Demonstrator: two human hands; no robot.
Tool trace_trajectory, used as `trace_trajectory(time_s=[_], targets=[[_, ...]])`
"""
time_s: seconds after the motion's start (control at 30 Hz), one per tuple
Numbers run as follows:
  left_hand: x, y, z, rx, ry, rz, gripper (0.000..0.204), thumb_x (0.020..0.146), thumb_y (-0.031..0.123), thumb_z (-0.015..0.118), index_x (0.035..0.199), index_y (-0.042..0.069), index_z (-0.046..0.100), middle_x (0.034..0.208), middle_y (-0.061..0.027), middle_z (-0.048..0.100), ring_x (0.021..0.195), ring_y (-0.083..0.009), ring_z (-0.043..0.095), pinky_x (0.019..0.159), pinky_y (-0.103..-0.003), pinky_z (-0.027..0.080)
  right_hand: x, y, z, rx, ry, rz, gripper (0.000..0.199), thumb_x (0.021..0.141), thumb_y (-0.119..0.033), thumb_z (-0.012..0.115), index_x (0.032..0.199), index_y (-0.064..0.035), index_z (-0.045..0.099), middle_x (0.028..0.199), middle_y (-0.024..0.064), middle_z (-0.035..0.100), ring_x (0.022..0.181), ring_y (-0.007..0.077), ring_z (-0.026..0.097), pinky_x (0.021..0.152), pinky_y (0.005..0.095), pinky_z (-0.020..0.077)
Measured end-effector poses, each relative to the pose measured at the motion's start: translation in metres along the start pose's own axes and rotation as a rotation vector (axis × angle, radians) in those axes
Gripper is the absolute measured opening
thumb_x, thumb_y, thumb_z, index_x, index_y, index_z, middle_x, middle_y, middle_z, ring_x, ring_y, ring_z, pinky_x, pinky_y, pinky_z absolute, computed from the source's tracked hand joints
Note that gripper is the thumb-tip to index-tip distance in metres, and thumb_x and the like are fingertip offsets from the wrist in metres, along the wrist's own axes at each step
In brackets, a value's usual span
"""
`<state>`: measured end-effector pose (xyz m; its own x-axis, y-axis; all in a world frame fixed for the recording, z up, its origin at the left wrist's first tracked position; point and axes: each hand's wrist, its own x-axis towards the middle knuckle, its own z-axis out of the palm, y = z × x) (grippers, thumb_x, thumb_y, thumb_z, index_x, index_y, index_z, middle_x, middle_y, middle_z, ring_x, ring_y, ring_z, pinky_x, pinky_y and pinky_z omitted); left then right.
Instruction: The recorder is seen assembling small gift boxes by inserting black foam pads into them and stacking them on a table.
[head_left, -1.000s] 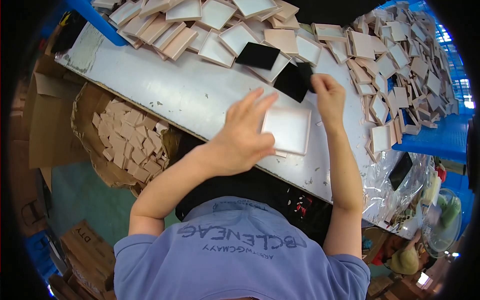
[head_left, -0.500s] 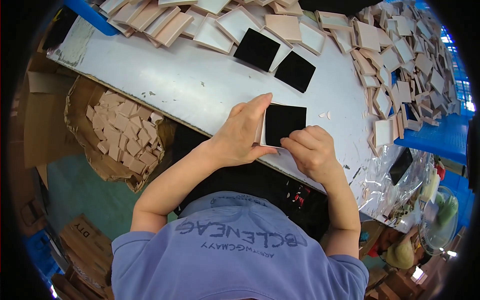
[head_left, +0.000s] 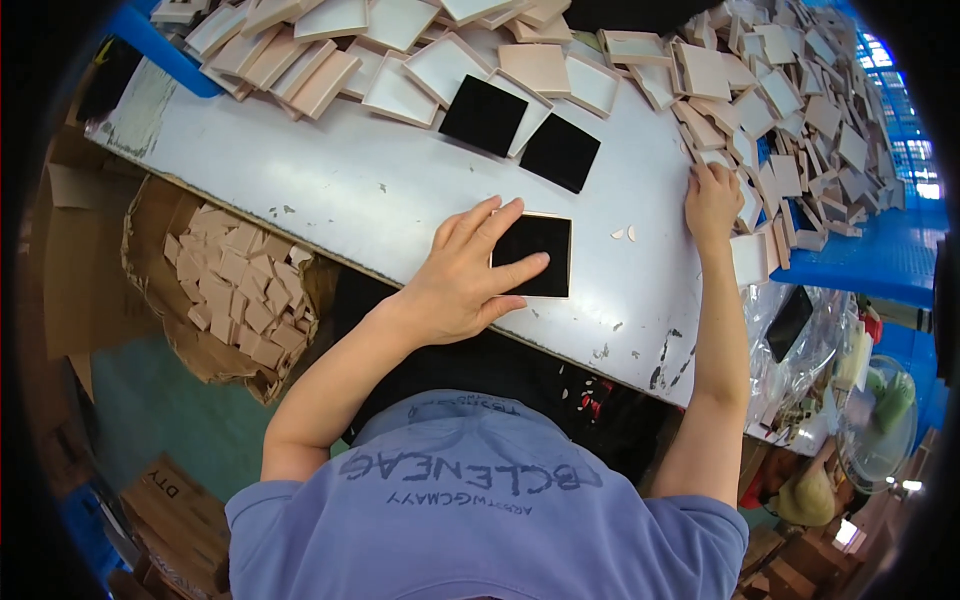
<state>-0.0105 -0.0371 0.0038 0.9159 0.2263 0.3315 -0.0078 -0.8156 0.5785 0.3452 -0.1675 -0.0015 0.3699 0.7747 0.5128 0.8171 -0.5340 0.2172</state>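
Observation:
My left hand (head_left: 462, 275) lies flat, fingers spread, on a square tray with a black insert (head_left: 541, 252) near the front of the white table (head_left: 330, 195). My right hand (head_left: 712, 200) reaches to the right and touches the heap of pinkish square trays (head_left: 790, 120); whether it grips one I cannot tell. Two more black squares (head_left: 485, 114) (head_left: 560, 151) lie farther back on the table.
Rows of pale square trays (head_left: 400, 90) line the table's far edge. A cardboard box of small tan pieces (head_left: 240, 300) stands on the floor at the left. Clear plastic bags (head_left: 800, 330) hang at the right end, beside a blue surface (head_left: 880, 270).
A second ago the tray showed white; a black insert then covered it under both hands. My right hand has since left it and moved out to the heap on the right.

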Motion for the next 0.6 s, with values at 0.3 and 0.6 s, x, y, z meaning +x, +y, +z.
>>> trace_trajectory(time_s=[0.3,0.6], targets=[[0.004,0.005,-0.008,0.088,-0.053,0.026,0.044,0.073,0.011,0.068,0.113,0.029,0.061,0.140,-0.0252,0.029,0.123,-0.0401,0.032,0.094,-0.045,0.026,0.004,-0.005,-0.064,0.652,0.234,0.345,0.013,0.086,-0.014,0.063,0.094,-0.0046,0.064,0.082,0.0051,0.065,0.066,0.0106,0.056,0.061,0.0211,0.0447],[0.003,-0.018,0.002,-0.150,0.176,0.134,0.083,0.067,0.023,0.076,0.138,0.017,0.032,0.143,-0.0281,0.022,0.121,-0.0361,0.040,0.094,-0.043,0.031,-0.025,-0.103,-0.057,1.743,-0.420,0.723,0.013,0.088,-0.015,0.060,0.093,-0.0039,0.065,0.080,-0.0001,0.063,0.066,0.0053,0.054,0.059,0.0192,0.0433]])
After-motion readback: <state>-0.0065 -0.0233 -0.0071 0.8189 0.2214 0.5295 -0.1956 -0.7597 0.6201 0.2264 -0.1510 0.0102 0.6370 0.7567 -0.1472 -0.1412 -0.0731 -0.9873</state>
